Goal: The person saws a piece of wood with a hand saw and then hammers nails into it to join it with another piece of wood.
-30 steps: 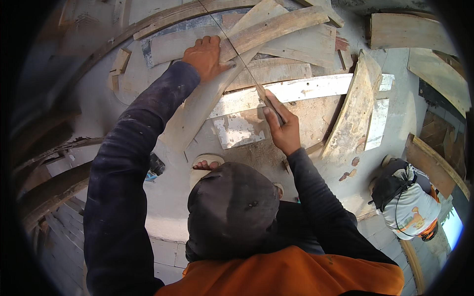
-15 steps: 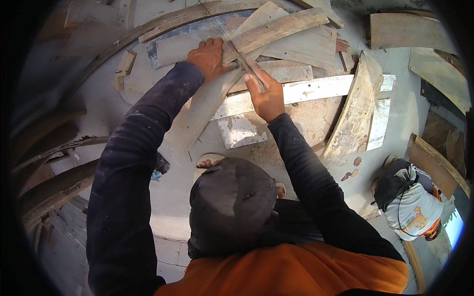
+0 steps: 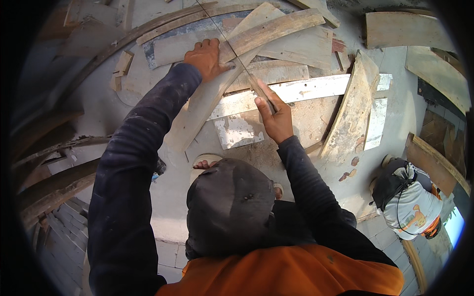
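Note:
My left hand (image 3: 205, 59) grips and bears down on a pale diagonal board (image 3: 192, 121), its fingertips curled out of sight and thumb stretched to the right. My right hand (image 3: 274, 113) is closed round the wooden handle of a long, thin saw (image 3: 223, 34), seen nearly edge-on, whose blade runs up-left across a weathered curved plank (image 3: 281, 27), close to my left thumb. Beneath and beside these lie a white-painted strip (image 3: 311, 88), a flaking white-and-brown panel (image 3: 237, 135) and other overlapping offcuts.
A co-worker (image 3: 407, 197) in a white top bends at the lower right. Loose boards (image 3: 400, 32) lie at the upper right, with a mottled plank (image 3: 355, 108) nearer. Long curved timbers (image 3: 57, 177) fill the left side; small wood blocks (image 3: 121, 69) lie by my left arm.
My right hand and the saw moved forward, up-left, half a second ago, and have since drawn back down-right. My left hand stays on the wood with only slight shifting.

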A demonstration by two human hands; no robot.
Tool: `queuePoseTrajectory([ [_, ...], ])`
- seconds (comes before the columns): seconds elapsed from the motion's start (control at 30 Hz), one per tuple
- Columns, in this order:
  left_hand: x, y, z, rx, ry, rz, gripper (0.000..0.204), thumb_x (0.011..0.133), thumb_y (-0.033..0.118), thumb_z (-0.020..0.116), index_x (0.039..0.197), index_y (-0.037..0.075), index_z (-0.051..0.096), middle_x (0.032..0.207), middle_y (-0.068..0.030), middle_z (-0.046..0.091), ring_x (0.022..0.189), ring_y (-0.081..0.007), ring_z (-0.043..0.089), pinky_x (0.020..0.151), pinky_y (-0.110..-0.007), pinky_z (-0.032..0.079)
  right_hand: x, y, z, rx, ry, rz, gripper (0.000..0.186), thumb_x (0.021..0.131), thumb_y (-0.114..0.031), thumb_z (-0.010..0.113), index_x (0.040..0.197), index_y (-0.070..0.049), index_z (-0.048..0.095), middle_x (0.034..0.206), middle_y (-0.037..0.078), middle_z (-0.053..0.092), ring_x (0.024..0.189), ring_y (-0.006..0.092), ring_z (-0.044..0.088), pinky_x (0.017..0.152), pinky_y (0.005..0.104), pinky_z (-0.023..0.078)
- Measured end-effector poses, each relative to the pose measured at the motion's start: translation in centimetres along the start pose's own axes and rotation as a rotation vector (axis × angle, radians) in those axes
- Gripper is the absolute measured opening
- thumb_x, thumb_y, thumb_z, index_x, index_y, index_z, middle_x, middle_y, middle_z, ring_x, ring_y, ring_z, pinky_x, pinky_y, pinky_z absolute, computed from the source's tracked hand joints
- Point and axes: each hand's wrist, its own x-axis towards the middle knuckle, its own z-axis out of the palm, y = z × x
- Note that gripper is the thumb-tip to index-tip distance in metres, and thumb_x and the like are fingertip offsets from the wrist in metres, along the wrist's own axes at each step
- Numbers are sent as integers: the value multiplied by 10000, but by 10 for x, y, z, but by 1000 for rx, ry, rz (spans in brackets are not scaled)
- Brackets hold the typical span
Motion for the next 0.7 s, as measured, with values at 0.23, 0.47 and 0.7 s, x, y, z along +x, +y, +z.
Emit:
queuePoseTrajectory([
  [0.23,5,-4,-7,-52,-16,27,781,941,603,755,1320,-42,531,1302,-271,624,1256,-406,641,1033,-516,566,-96,15,-36,-26,20,198,486,1095,-232,651,1533,-26,608,1446,233,694,1407,321,623,1187,409,451],
  [0.47,1,-1,-7,-71,-50,37,789,934,597,760,1335,-41,526,1302,-281,626,1281,-419,624,1034,-531,553,-82,25,-19,-6,13,110,499,1093,-253,658,1517,4,611,1379,234,732,1318,271,677,1124,380,494],
  [0.7,3,-5,-6,-118,-49,46,840,942,604,738,1405,-55,498,1336,-293,619,1312,-422,609,1066,-535,534,-128,33,-57,59,324,364,507,1091,-237,668,1532,3,601,1392,226,731,1295,276,692,1108,371,500],
])
